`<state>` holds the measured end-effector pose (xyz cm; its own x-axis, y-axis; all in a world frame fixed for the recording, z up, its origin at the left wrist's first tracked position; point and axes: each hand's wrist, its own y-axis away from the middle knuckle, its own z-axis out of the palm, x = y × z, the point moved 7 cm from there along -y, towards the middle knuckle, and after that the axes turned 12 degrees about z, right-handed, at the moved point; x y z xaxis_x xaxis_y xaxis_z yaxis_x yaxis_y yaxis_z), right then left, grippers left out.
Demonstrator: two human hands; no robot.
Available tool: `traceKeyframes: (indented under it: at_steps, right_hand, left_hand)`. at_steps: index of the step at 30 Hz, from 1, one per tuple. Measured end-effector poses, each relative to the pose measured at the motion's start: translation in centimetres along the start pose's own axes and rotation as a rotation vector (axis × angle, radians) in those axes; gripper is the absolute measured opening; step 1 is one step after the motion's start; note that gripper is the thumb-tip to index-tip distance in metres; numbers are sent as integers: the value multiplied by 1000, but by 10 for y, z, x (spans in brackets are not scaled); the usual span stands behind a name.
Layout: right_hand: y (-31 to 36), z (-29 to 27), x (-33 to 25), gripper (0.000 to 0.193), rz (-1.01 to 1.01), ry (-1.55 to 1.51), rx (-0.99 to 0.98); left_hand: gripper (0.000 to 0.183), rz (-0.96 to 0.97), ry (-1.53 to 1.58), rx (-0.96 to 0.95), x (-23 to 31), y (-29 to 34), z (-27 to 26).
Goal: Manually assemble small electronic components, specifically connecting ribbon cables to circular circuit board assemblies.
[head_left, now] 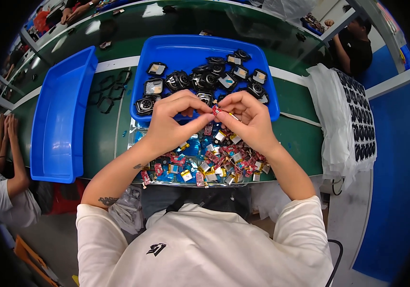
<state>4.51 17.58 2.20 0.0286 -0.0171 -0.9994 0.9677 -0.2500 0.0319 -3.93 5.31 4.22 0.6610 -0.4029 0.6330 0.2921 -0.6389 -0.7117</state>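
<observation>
My left hand (pixel 176 117) and my right hand (pixel 247 117) meet over the near edge of a blue tray (pixel 150 45). Between their fingertips is a small red circuit board (pixel 217 110), pinched from both sides; part of it is hidden by the fingers. Inside the tray lie several black watch cases (pixel 178 80), some showing a round back and others a pale inner side. Below my hands spreads a heap of red circuit boards with small silver batteries (pixel 237 157), on a clear plastic tray with blue film pieces (pixel 193 147).
An upright-tilted blue tray (pixel 56 119) stands at the left, beside several black frames (pixel 105 103) on the green table (pixel 291 138). Stacked trays of black parts (pixel 358 115) with white wrapping (pixel 331 119) stand at the right. Other people work at left and far right.
</observation>
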Motion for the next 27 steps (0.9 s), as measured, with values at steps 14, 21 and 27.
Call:
traceKeyframes:
  at_steps: [14, 21, 27]
  right_hand:
    - [3, -3, 5, 13, 24, -12, -4]
    - [1, 0, 5, 12, 26, -41, -18]
    - [10, -6, -17, 15, -279, 327, 103]
  left_hand:
    - [21, -11, -112, -55, 15, -10, -3]
    - [13, 139, -224, -131, 20, -6, 1]
    - [11, -17, -96, -17, 8, -5, -8]
